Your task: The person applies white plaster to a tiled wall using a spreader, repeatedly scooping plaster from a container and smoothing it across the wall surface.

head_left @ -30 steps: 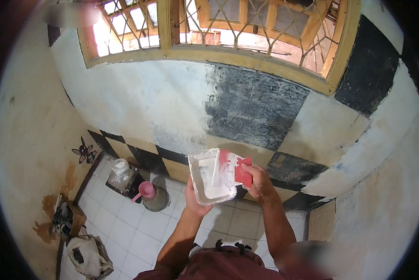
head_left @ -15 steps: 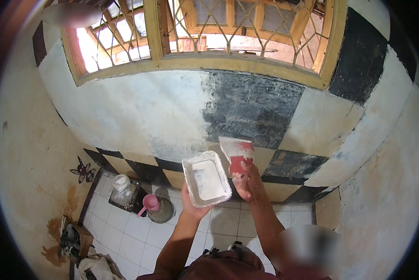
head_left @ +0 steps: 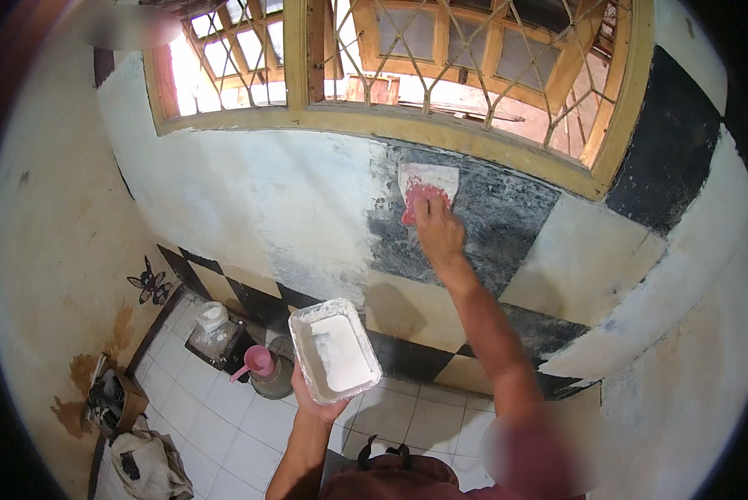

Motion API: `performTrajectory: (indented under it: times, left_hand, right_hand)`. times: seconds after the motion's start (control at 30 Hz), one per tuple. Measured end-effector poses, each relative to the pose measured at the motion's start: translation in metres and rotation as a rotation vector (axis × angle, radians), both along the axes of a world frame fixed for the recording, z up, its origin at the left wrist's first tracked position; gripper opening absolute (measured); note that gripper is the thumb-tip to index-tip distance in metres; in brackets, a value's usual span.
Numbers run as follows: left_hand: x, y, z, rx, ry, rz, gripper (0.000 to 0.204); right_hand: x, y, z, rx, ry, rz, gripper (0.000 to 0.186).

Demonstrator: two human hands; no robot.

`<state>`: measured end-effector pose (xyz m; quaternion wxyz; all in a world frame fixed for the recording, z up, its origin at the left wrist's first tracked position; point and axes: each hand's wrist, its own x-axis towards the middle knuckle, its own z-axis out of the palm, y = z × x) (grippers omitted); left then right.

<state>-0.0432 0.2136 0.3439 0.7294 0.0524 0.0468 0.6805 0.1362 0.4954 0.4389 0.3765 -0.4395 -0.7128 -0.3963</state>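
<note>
— Near left, low down?
— Pale sack. Right of it, farther off, pink dipper at a grey bucket.
— Then the left hand?
— Cupping a white tub from its near left side, partly hidden behind it; white paste inside.
— And right of that?
— Right hand, farther out, closed on a red-and-white scraper; blade over the dark wall patch, below the yellow window frame.
— Contact?
— Can't tell for sure.
</note>
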Motion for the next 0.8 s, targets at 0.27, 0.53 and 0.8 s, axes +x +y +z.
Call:
performTrajectory:
  times: [0.27,0.53,0.8]
  left_hand:
    - [-0.013,-0.008,0.014,-0.035,0.036,0.091,0.059]
    - [-0.048,-0.006,0.028,-0.068,0.083,0.053,0.055]
    - [-0.088,-0.025,0.050,-0.116,0.074,0.126,0.055]
  right_hand:
    - [-0.009,0.013,-0.034,-0.007,-0.267,-0.082,0.008]
    - [-0.048,0.040,-0.060,0.106,-0.209,-0.076,0.014]
    - [-0.110,0.048,-0.040,-0.178,-0.067,-0.087,0.031]
